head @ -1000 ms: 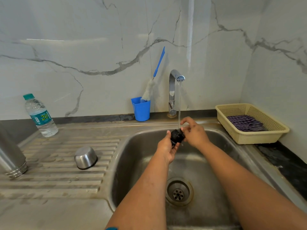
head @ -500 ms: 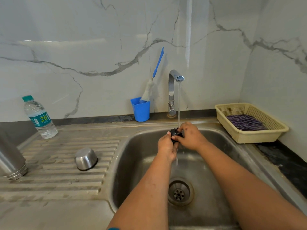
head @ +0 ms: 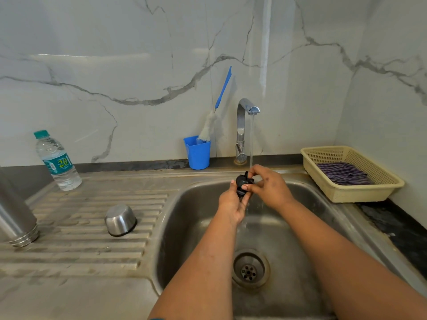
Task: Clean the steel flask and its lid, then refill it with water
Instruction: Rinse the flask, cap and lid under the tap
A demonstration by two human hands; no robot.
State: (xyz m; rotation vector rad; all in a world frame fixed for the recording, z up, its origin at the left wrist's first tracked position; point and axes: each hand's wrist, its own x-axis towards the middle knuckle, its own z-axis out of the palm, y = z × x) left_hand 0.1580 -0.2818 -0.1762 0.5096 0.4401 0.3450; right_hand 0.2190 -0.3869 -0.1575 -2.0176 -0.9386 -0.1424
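Observation:
Both hands hold a small black flask lid (head: 243, 184) over the sink, under the stream running from the tap (head: 247, 108). My left hand (head: 232, 204) cups it from below and behind, fingers curled round it. My right hand (head: 269, 187) pinches its right side with thumb and fingertips. The steel flask (head: 16, 218) stands at the far left edge of the drainboard, partly cut off by the frame. A steel cup cap (head: 120, 220) lies mouth-down on the drainboard.
The steel sink basin (head: 300, 227) has its drain (head: 250, 269) below my arms. A blue cup (head: 197, 153) with a bottle brush (head: 212, 121) stands left of the tap. A plastic water bottle (head: 57, 161) stands at the back left. At the right sits a cream basket (head: 351, 195) holding a checked cloth (head: 342, 173).
My right hand shifted its grip on the lid, from covering it to pinching its side, and the lid has turned under the water. The hands stay in the same spot.

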